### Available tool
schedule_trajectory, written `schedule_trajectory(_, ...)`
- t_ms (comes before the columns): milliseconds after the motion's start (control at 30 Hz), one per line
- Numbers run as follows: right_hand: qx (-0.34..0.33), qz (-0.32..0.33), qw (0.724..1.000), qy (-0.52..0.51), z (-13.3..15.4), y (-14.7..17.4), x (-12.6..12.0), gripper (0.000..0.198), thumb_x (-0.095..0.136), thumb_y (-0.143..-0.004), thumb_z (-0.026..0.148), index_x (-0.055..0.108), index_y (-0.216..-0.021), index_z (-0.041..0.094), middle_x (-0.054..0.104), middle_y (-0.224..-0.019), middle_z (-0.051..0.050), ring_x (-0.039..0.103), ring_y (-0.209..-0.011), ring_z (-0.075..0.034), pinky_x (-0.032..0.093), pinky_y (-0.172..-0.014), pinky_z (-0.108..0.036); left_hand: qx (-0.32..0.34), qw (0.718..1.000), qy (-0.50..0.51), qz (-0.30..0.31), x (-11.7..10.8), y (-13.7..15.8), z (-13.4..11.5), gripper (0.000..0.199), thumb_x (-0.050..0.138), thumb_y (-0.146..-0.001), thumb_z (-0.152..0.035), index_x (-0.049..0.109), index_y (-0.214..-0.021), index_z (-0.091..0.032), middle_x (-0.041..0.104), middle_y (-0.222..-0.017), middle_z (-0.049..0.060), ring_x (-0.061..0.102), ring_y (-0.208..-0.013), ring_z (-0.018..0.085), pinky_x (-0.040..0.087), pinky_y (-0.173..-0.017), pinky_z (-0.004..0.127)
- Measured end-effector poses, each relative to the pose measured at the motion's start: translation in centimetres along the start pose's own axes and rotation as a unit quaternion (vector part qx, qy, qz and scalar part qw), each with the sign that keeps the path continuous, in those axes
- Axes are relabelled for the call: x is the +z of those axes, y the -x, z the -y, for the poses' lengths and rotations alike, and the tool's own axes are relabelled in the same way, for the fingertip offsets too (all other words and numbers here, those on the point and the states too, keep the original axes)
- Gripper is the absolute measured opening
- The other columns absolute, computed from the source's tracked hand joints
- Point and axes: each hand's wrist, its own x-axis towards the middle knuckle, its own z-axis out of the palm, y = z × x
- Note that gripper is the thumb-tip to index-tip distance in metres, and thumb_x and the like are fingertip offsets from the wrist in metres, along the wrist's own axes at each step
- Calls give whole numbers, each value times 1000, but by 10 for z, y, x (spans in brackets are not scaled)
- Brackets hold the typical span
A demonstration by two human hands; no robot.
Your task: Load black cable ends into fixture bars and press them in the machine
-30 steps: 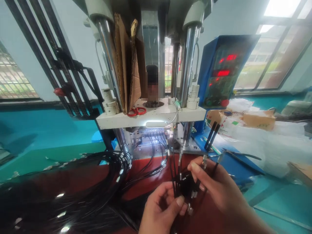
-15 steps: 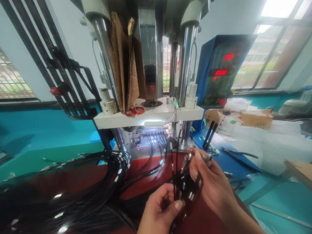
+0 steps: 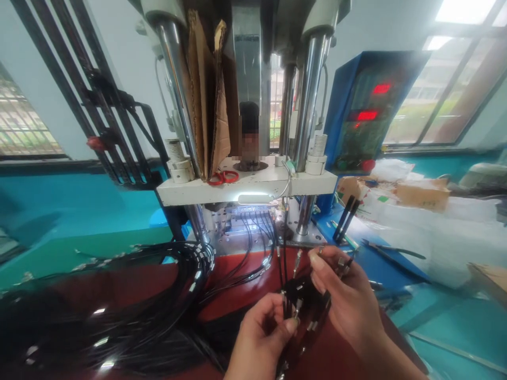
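Low in the middle of the head view, my left hand [image 3: 266, 333] is closed, thumb against fingers, on thin black cables [image 3: 284, 264] with silver metal ends. My right hand [image 3: 345, 295] is up and to the right of it, fingers curled round more black cables with metal fittings, some poking out above the knuckles. Between the hands hangs a loose cable end with a silver fitting [image 3: 297, 262]. A large bundle of black cables [image 3: 158, 295] with silver sleeves lies on the red tabletop [image 3: 233, 263] to the left. Several cables run into a lit metal mould [image 3: 247, 219].
A press with a white plate [image 3: 245, 184] stands ahead, with red-handled scissors [image 3: 224, 177] and cardboard [image 3: 212, 105] on it. Pliers [image 3: 392, 249] lie on a blue surface at right, below a blue control box [image 3: 368, 116]. White bags [image 3: 443, 232] are piled beyond.
My right hand has shifted slightly right and away from the cables between the hands. A metal-ended cable now shows at my left thumb. The whole view has moved a little.
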Motion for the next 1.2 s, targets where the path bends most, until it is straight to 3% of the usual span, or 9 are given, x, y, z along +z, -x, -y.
schedule_trajectory(200,28,50,993,104,3,-3,0,17,68,-84,31,67,-98,23,55,-70,2,45,-59,-8,35,-52,-22,-14,1000,1,0,0,1,-2,25,76,-70,-31,66,-85,-13,55,-65,-2,46,-59,9,35,-58,20)
schedule_trajectory(400,-105,92,972,187,7,0,-5,8,63,-87,25,69,-91,27,53,-85,2,50,-72,-11,38,-63,-25,8,999,-20,-27,-5,-2,-1,30,74,-72,-36,68,-91,-14,49,-62,-4,48,-56,9,36,-58,22)
schedule_trajectory(500,-129,111,959,227,9,1,-6,9,63,-87,24,69,-92,27,54,-85,1,51,-74,-12,38,-65,-26,-1,999,-30,-40,-5,-4,0,31,75,-71,-35,68,-93,-14,50,-63,-4,49,-57,10,37,-58,22)
schedule_trajectory(667,-23,64,990,121,3,-1,-4,8,62,-88,29,67,-92,24,47,-67,4,42,-59,-9,33,-55,-24,3,998,-44,-55,-6,-3,4,30,76,-69,-34,69,-90,-14,52,-64,-3,49,-60,10,37,-60,22)
schedule_trajectory(767,32,62,994,85,1,-3,-2,11,65,-85,31,63,-84,20,42,-61,6,36,-54,-7,29,-51,-23,2,997,-49,-54,-6,-1,4,27,77,-68,-34,69,-84,-15,53,-65,-2,49,-62,11,38,-62,22)
schedule_trajectory(933,62,124,977,160,10,-4,-1,16,68,-83,33,63,-79,19,52,-65,4,45,-59,-9,37,-56,-23,5,997,-46,-54,-5,1,0,25,76,-69,-33,69,-86,-16,53,-64,-3,49,-61,11,38,-61,22)
schedule_trajectory(1033,89,191,955,210,15,-5,-4,22,74,-77,34,66,-94,21,60,-73,1,55,-69,-14,43,-65,-27,6,998,-41,-52,-4,2,-3,25,76,-69,-32,70,-86,-15,53,-64,-2,50,-61,11,38,-61,22)
schedule_trajectory(1133,88,163,962,202,16,-6,-5,32,71,-79,37,64,-108,24,64,-80,0,58,-73,-15,45,-67,-28,1,999,-14,-41,-1,4,-8,24,76,-70,-31,69,-87,-15,56,-65,-2,50,-61,10,39,-62,21)
schedule_trajectory(1200,76,136,968,196,14,-6,-4,26,67,-83,38,65,-105,24,64,-81,0,57,-71,-14,44,-65,-27,-8,999,-12,-29,1,5,-12,23,75,-71,-30,69,-87,-15,57,-66,-2,50,-62,11,39,-62,21)
